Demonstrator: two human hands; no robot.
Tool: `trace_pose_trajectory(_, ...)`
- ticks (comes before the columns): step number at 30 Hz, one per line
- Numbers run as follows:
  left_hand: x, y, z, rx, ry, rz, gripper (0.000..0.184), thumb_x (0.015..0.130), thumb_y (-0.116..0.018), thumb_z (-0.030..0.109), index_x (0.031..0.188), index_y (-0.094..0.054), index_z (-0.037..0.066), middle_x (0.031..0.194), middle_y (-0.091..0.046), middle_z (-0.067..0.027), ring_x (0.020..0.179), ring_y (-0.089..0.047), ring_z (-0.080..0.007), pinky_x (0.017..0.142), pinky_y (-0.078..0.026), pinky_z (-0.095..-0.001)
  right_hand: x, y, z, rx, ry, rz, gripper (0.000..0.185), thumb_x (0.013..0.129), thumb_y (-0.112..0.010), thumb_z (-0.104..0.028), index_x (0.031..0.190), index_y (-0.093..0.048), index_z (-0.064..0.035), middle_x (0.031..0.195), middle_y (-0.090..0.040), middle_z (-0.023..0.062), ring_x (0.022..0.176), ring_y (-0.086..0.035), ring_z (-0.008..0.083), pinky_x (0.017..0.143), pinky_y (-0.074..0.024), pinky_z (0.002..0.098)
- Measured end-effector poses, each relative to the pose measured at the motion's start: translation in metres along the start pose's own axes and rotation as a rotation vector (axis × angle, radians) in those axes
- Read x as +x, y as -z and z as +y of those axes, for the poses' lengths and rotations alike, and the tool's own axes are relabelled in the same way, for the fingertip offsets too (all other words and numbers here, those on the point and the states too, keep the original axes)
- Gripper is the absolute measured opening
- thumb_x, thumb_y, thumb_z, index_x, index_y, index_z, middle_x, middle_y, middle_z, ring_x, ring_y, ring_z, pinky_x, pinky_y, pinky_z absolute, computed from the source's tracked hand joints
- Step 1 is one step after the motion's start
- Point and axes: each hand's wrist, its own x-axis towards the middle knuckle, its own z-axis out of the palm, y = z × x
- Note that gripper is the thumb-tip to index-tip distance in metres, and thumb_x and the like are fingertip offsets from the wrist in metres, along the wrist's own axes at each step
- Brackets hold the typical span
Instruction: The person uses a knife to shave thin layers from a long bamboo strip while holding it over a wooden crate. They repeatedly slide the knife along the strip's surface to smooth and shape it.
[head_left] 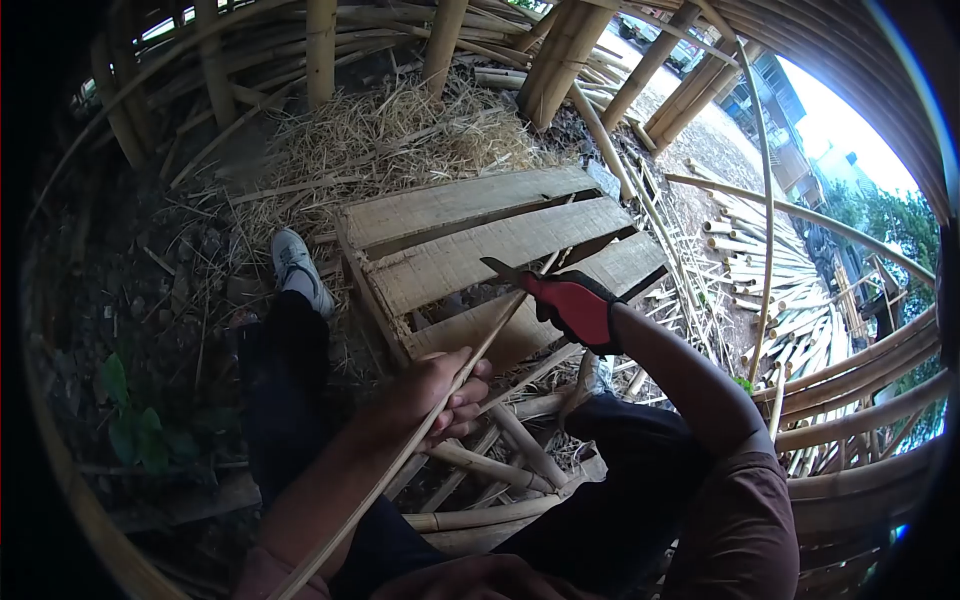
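Observation:
My bare left hand point(448, 392) is closed around a long, thin bamboo strip point(395, 465), which slants from the lower left up toward the wooden crate. My right hand point(578, 308), in a red and black glove, is closed on a knife point(503, 271). Its dark blade points left over the slats, and its handle is hidden in the glove. The strip's upper part passes by the blade and the gloved fingers; whether the blade touches it I cannot tell. Below both hands stands the slatted wooden crate point(480, 255).
Straw-like shavings point(400, 140) heap behind the crate. Upright bamboo posts point(560, 65) stand beyond. Cut bamboo poles point(790, 320) lie on the ground at right, near bamboo rails. A white shoe point(300, 268) is left of the crate, and bamboo pieces point(490, 465) lie between my legs.

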Motion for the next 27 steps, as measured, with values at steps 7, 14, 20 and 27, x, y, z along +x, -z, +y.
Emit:
trace_pose_trajectory(7, -0.001, -0.002, -0.002, 0.026, -0.003, 0.032, 0.028, 0.104, -0.033, 0.034, 0.092, -0.045, 0.011, 0.053, -0.034, 0.0066, 0.033, -0.03, -0.0037, 0.032, -0.024, -0.0192, -0.001, 0.005, 0.002, -0.028, -0.004, -0.073, 0.056, 0.088, -0.055, -0.065, 0.073, -0.058, -0.0115, 0.056, -0.044, -0.0054, 0.043, -0.036, 0.0059, 0.041, -0.0283, 0.0253)
trace_pose_trajectory(14, 0.0, 0.001, 0.0, 0.209, -0.068, 0.068, 0.031, 0.104, -0.032, 0.032, 0.095, -0.048, 0.006, 0.057, -0.042, 0.0028, 0.038, -0.036, -0.0059, 0.038, -0.033, -0.0212, -0.009, -0.019, 0.029, -0.847, 0.814, 0.264, 0.027, 0.095, -0.053, -0.038, 0.105, -0.069, -0.0181, 0.074, -0.064, 0.0021, 0.06, -0.061, 0.0137, 0.05, -0.0473, 0.0322)
trace_pose_trajectory(20, 0.003, 0.016, -0.003, 0.508, -0.137, 0.123, 0.036, 0.102, -0.034, 0.034, 0.098, -0.05, 0.003, 0.062, -0.048, -0.0026, 0.046, -0.045, -0.0097, 0.044, -0.042, -0.0248, -0.015, -0.017, 0.035, -1.263, 0.719, 0.337, 0.029, 0.098, -0.047, -0.031, 0.121, -0.063, -0.023, 0.082, -0.065, 0.0055, 0.064, -0.067, 0.0237, 0.049, -0.0515, 0.0389)
trace_pose_trajectory(27, -0.001, 0.016, -0.007, 0.499, -0.161, 0.119, 0.035, 0.102, -0.034, 0.035, 0.095, -0.05, 0.004, 0.062, -0.049, -0.0027, 0.044, -0.044, -0.0097, 0.044, -0.043, -0.0248, -0.016, -0.014, 0.047, -1.186, 0.818, 0.333, 0.032, 0.094, -0.051, -0.027, 0.124, -0.06, -0.0233, 0.082, -0.065, 0.006, 0.064, -0.066, 0.0277, 0.052, -0.0523, 0.0409)
